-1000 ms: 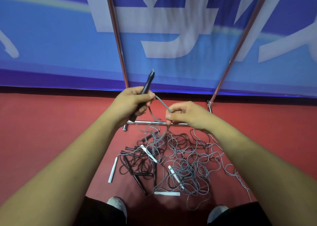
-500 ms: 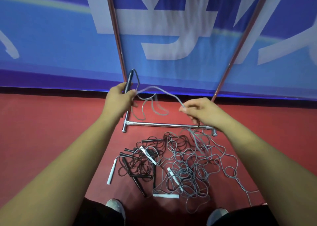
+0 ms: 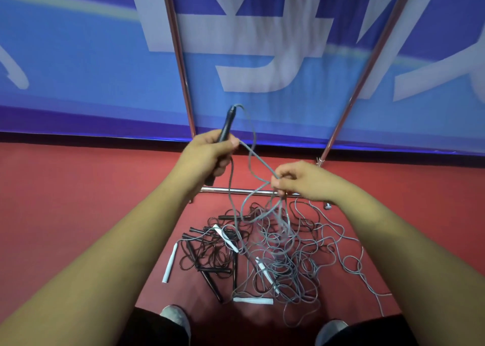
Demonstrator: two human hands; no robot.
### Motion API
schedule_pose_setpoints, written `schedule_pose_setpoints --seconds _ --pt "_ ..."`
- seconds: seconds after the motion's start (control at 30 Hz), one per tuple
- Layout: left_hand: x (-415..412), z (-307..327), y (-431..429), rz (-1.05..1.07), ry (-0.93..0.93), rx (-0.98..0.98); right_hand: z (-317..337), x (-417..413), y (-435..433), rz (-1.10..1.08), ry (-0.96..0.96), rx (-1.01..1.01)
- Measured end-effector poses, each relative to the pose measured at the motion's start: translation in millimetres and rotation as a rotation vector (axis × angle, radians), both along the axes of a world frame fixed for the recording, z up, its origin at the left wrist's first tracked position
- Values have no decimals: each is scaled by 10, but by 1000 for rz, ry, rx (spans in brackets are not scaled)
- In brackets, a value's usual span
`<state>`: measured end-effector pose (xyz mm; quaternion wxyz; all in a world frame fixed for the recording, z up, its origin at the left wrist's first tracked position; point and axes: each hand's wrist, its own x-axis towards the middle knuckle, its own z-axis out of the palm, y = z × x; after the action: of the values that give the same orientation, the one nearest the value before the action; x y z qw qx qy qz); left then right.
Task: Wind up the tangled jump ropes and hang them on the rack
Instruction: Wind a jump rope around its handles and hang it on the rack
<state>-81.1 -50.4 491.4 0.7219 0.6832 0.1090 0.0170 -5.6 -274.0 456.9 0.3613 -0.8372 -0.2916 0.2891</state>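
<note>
Wide bare red floor (image 3: 73,193) lies open on the left, bounded at the back by the lower edge of the blue banner (image 3: 78,64). A white handle (image 3: 170,263) lies alone at the left edge of the tangled pile of ropes (image 3: 275,248). The pile sprawls on the floor between the person's forearms, just in front of the rack's base bar (image 3: 236,190). The left grip (image 3: 207,154) is clenched round a black handle (image 3: 227,125), held above the pile with its tip tilted up near the rack's left post (image 3: 178,56). A grey rope (image 3: 254,135) leaves the handle's top, loops down and runs to the right grip (image 3: 304,180), which pinches it above the base bar. Strands hang from there into the pile. The rack's right post (image 3: 367,70) slants up behind. Stray grey loops trail off the pile's right edge, with open floor beyond them.
</note>
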Motion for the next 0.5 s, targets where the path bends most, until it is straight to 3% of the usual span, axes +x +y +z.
schedule_pose_setpoints --seconds 0.07,0.17,0.33,0.5 --pt "9 -9 85 47 -14 -4 -126 61 -135 6 17 -117" --pt "34 -76 170 130 56 51 -146 91 -180 -86 -7 -63" --pt "26 -132 234 238 108 511 89 36 1 -189 -150 151" --pt "-16 -106 27 -103 11 266 268 -121 180 -109 -167 213"
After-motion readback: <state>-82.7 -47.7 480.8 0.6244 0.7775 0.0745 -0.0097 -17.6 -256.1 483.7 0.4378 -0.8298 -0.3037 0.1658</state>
